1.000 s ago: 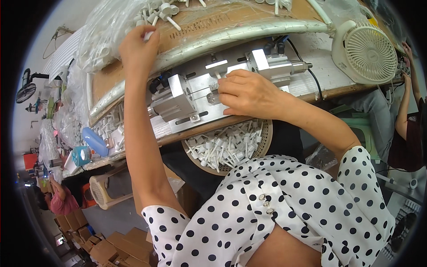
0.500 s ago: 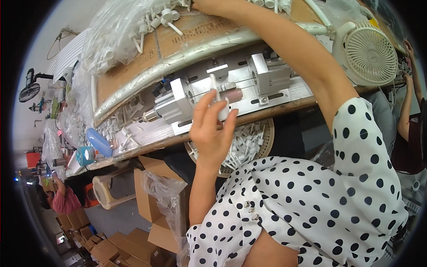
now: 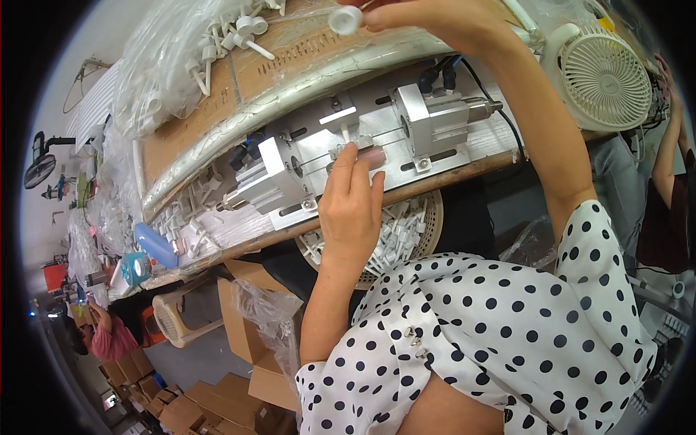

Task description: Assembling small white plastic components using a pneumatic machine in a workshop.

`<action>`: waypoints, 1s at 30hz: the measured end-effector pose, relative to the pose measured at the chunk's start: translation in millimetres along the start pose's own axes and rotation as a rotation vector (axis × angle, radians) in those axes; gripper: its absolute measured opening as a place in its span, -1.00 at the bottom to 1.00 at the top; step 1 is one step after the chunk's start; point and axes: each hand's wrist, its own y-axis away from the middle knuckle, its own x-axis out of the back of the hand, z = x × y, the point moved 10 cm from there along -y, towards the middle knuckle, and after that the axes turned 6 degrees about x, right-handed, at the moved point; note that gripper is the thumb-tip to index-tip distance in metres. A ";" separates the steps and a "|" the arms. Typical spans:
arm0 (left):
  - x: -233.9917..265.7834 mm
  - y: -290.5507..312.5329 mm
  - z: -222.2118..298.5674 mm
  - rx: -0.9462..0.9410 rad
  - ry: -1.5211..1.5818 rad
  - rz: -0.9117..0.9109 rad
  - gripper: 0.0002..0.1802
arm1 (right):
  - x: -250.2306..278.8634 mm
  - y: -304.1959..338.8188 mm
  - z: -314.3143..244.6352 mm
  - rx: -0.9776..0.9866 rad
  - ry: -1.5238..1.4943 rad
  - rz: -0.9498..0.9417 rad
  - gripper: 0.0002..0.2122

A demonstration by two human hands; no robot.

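My left hand [image 3: 351,206] is over the middle of a metal clamping fixture [image 3: 286,174], its fingers close together on a white plastic part. Only that part's white stem [image 3: 346,135] shows past the fingertips; the rest is hidden under them. Beside the fingers lies a pinkish cylinder [image 3: 373,157] on the fixture. Higher up, above the brown board, my right hand [image 3: 413,16] pinches another white plastic part with a round hollow cap [image 3: 345,20]. The cap's open end faces me.
White stemmed parts [image 3: 246,32] lie on the brown board [image 3: 304,54] by a clear plastic bag [image 3: 163,69]. A basket of similar parts [image 3: 399,232] sits below the bench edge. A white fan [image 3: 605,80] stands at right, an open carton [image 3: 243,319] at lower left.
My right hand has drawn back from the pile of parts, bringing a white capped part into view. My left hand has lowered its stemmed part onto the fixture.
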 end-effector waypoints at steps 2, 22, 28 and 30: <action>5.1 -3.3 6.5 -0.045 -0.014 0.003 -0.79 | -2.2 19.9 -3.2 -0.082 -0.188 0.131 -0.77; 78.3 -138.8 -52.2 -0.413 -0.401 0.254 -0.81 | -125.6 95.5 -45.9 0.622 0.604 -0.031 -0.80; 82.5 -62.0 -63.5 0.334 0.671 0.210 -0.80 | -118.0 77.5 -40.6 0.392 0.373 -0.236 -0.75; 83.1 -33.2 -51.2 0.261 0.818 0.306 -0.78 | -88.5 48.5 -43.4 0.465 0.478 -0.117 -0.83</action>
